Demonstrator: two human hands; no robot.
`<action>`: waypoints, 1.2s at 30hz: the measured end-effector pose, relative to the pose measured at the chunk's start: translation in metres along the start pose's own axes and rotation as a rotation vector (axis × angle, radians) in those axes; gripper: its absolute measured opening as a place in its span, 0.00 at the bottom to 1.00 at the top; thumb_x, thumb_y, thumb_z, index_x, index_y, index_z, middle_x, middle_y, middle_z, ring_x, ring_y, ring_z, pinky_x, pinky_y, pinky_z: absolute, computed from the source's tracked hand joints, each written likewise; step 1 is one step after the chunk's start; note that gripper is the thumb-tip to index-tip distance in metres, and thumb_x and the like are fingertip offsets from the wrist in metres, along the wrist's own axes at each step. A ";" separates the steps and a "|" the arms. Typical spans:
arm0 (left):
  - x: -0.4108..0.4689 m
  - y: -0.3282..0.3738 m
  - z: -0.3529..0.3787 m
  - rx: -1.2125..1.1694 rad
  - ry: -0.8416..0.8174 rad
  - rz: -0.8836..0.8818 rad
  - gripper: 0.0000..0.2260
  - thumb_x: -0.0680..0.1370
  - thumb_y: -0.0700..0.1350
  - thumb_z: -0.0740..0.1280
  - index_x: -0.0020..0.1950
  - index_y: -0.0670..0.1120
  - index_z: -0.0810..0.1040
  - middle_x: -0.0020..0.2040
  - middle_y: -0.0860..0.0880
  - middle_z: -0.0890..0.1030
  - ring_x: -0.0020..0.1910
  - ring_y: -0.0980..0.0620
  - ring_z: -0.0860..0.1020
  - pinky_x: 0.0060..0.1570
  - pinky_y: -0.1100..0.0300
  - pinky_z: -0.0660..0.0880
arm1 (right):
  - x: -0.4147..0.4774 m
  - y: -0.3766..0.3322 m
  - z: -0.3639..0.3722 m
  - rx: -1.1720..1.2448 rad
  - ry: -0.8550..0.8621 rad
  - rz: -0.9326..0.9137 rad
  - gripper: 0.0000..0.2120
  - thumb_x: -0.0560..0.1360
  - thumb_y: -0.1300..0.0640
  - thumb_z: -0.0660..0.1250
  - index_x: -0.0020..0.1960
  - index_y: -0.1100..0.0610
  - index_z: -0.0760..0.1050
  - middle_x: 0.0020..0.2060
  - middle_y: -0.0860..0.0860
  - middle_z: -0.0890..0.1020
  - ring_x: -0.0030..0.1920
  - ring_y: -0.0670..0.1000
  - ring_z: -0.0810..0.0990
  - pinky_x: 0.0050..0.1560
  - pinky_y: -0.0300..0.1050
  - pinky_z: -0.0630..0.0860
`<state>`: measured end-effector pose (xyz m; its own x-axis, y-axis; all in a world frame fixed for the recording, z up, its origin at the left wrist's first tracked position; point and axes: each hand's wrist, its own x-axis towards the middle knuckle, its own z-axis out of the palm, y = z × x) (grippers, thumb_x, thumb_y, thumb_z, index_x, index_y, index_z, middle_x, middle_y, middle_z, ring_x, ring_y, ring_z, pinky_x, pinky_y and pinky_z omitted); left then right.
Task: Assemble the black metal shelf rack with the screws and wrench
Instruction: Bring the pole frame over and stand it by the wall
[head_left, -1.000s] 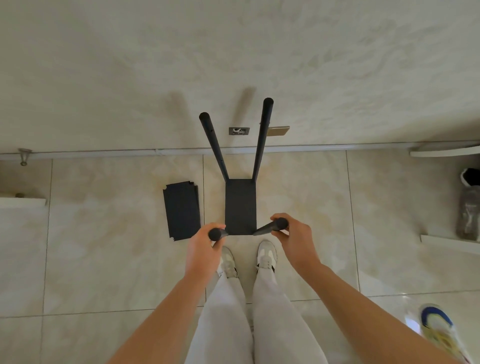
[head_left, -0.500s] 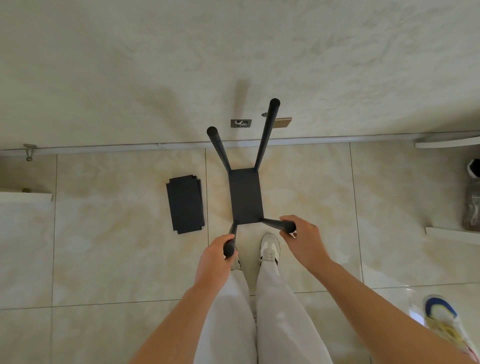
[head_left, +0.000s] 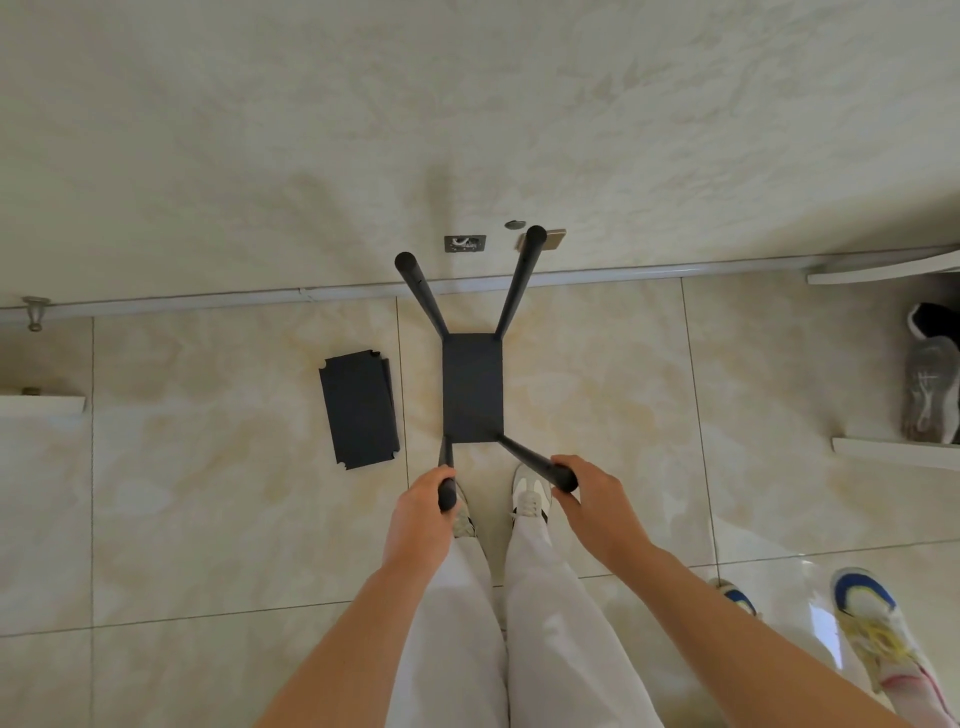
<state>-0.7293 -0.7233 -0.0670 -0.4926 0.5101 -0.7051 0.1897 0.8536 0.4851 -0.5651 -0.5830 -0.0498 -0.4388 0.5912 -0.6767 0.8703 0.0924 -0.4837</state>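
The tiled floor spreads under everything, and the pale wall rises just behind the shelf rack. The rack stands upright on the tiles directly in front of my feet. It has a black rectangular shelf plate low down and four black posts rising from its corners, the two far ones reaching up in front of the wall. Left of the rack, near it but not touching, a loose black shelf panel lies flat on the floor.

My left hand is wrapped around the top of the rack's near left post. My right hand grips the top of its near right post, so my hands are apart, one on each post.

Well to the right of the rack, on my side, blue-and-yellow sneakers stand on the tiles. Farther right of the rack, a grey shoe sits between white ledges. My own white shoes are just beside the rack's near edge, below my hands. On the wall behind the rack is a small metal plate.
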 end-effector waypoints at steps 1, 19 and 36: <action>0.000 0.000 0.000 -0.001 -0.009 -0.003 0.19 0.80 0.41 0.69 0.71 0.46 0.73 0.65 0.47 0.79 0.63 0.48 0.78 0.66 0.54 0.74 | 0.001 -0.001 0.001 0.000 0.000 0.007 0.14 0.80 0.61 0.64 0.66 0.55 0.74 0.54 0.50 0.80 0.51 0.49 0.78 0.53 0.38 0.73; -0.016 -0.001 -0.005 0.038 -0.079 0.023 0.19 0.80 0.44 0.69 0.71 0.47 0.73 0.65 0.49 0.78 0.64 0.50 0.77 0.63 0.59 0.74 | -0.011 -0.010 -0.006 -0.003 0.019 0.105 0.21 0.81 0.62 0.62 0.73 0.56 0.65 0.65 0.53 0.76 0.61 0.53 0.77 0.58 0.44 0.73; -0.076 0.106 -0.068 0.277 0.064 0.281 0.10 0.84 0.49 0.60 0.61 0.50 0.78 0.52 0.52 0.81 0.48 0.57 0.78 0.47 0.63 0.76 | -0.108 -0.027 -0.063 0.079 0.070 0.147 0.19 0.82 0.59 0.56 0.73 0.54 0.65 0.67 0.51 0.74 0.61 0.52 0.76 0.57 0.45 0.75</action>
<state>-0.7297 -0.6789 0.0729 -0.4396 0.7274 -0.5269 0.5421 0.6826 0.4900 -0.5269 -0.5994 0.0712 -0.2890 0.6483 -0.7044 0.9024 -0.0612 -0.4265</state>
